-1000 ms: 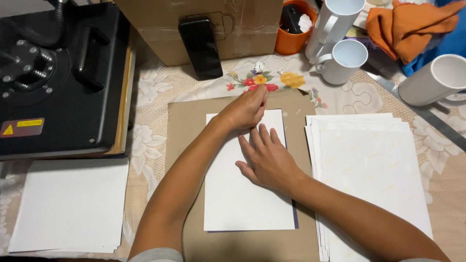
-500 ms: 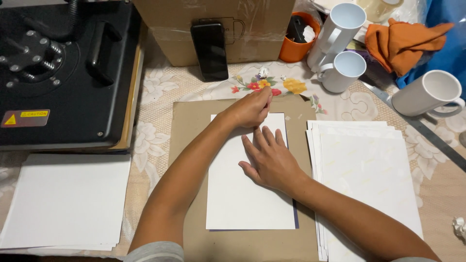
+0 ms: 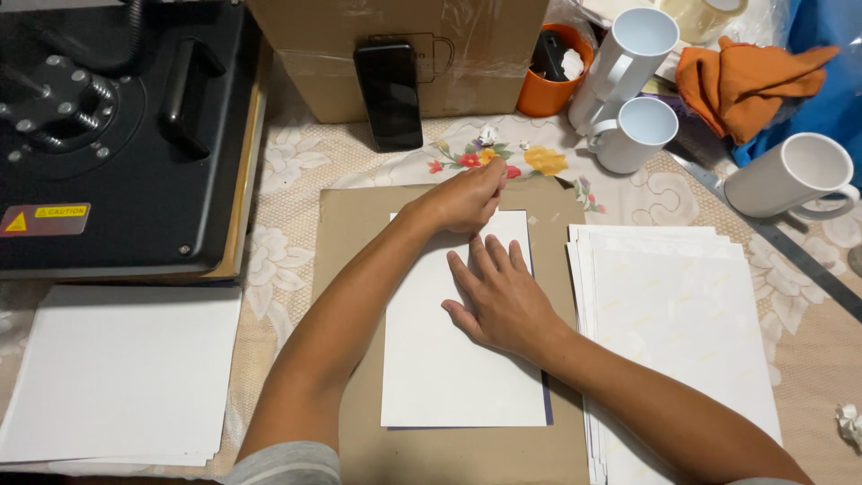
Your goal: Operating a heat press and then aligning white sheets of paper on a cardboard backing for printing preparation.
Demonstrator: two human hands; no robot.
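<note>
A white sheet (image 3: 449, 368) lies on a brown cardboard mat (image 3: 350, 233) in the middle of the table, with a thin dark edge showing under its right and bottom sides. My left hand (image 3: 467, 198) rests on the sheet's top edge with the fingers curled and pinched at the paper. My right hand (image 3: 503, 292) lies flat on the sheet's upper right part, fingers spread, pressing it down.
A black heat press (image 3: 117, 135) fills the far left, a white paper stack (image 3: 117, 373) lies in front of it. Another paper stack (image 3: 673, 332) lies right of the mat. Behind: a cardboard box (image 3: 404, 45), black phone (image 3: 389, 94), orange cup (image 3: 552, 81), white mugs (image 3: 633, 135), orange cloth (image 3: 745, 76), metal ruler (image 3: 790, 256).
Both hands stay on the white sheet in nearly the same pose. The view has shifted a little; nothing on the table has visibly moved.
</note>
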